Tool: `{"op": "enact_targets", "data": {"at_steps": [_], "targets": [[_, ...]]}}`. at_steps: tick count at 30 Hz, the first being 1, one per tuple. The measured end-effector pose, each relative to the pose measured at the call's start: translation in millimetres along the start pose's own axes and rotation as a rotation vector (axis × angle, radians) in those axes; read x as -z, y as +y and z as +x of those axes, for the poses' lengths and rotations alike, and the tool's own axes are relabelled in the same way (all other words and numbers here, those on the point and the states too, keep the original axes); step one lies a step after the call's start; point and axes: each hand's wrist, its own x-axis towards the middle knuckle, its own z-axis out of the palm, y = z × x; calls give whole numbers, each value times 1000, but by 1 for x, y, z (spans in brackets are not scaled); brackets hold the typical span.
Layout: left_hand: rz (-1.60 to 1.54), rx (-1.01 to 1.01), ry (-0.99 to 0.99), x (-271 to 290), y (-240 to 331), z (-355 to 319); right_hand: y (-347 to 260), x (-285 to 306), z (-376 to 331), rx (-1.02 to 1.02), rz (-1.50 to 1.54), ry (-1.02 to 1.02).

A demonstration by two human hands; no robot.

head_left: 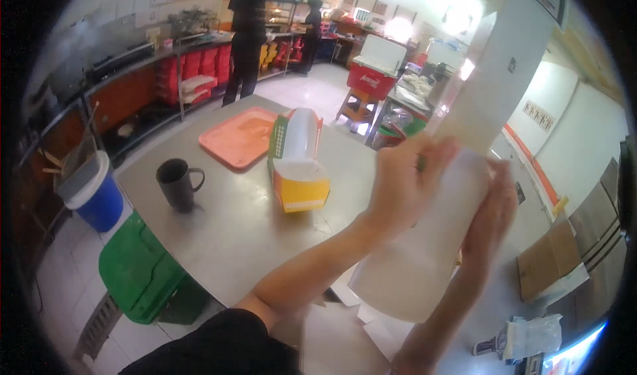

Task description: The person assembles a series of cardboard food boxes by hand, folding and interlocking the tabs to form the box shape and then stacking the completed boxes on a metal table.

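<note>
"One pale paper piece is under inspection. Where is it, and what is the state of the grip?"

"It hangs between the two hands, its wide end below them. The left grip is closed on its upper part, fingers bent over the edge. The right grip lies along the opposite edge. Motion blur covers those fingers; whether they are pinched together or merely laid against the paper, I cannot tell."

"Bag or folded sheet?"

"Undetermined. The blur hides any seam or mouth."

"Surroundings?"

"Loose white sheets lie below the grip, partly covered by the paper. Left of the left grip, well apart from it, an open carton stands on the steel desk, its lid raised. Farther left of the grip, beyond the carton, is an orange tray; a dark mug stands upright, also to the left, its handle on the side toward the grip."

"Recommendations for sound handling?"

"In my judgement, light and even finger pressure on both edges; a hard pinch would likely crease so thin a material. The two grips should work at matching height, or the paper may twist. Its lower end is best held clear of the loose sheets, which it could drag. Uneven pulling at the upper edge carries a risk of tearing."
</note>
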Motion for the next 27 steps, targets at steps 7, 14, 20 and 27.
{"op": "enact_targets", "data": {"at_steps": [7, 14, 20, 27], "targets": [[89, -141, -104, 10, -25, 13, 7, -12, -3, 375, -115, 34], [-129, -81, -405, 29, -38, 24, 23, 23, -5, 506, -273, -1], [104, -297, -408, 31, -48, 32, -9, 16, -5, 208, 352, 230], [-195, -281, -466, 21, -3, 10, 4, 4, 8, 21, -91, 245]]}}
